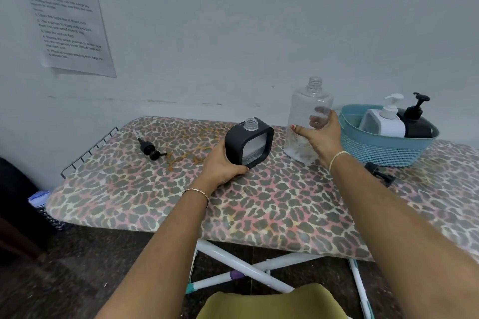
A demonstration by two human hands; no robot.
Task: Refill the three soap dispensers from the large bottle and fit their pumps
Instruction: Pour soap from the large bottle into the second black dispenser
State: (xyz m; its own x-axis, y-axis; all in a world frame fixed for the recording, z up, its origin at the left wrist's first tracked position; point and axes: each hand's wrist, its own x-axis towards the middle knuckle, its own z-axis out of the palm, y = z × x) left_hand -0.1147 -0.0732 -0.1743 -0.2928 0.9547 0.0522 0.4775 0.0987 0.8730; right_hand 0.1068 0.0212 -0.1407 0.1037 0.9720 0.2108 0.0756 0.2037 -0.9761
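Head view, read left to right. A loose black plastic pump with its dip tube (152, 151) lies on the leopard-print ironing board (259, 204), at 9 o'clock from the dispenser in hand. The left hand (223, 164) grips the lower left corner of a black square soap dispenser with a clear window (249, 143), fingers curled round it. The dispenser is tilted, its threaded neck is open, and a little liquid shows low in the window. At its 3 o'clock stands the large clear plastic bottle (308, 122), uncapped and nearly empty. The right hand (322, 136) is clamped round its middle, thumb in front. Whether the bottle's base rests on the board cannot be told. A second black pump (379, 176) lies at 5 o'clock from the bottle. At 3 o'clock, a teal plastic basket (383, 154) holds a white dispenser (385, 123) and a black dispenser (418, 124), both with pumps fitted.

Step in hand, as judged: filling the third dispenser. The next move calls for righting the dispenser and tipping the bottle mouth squarely over the narrow neck.
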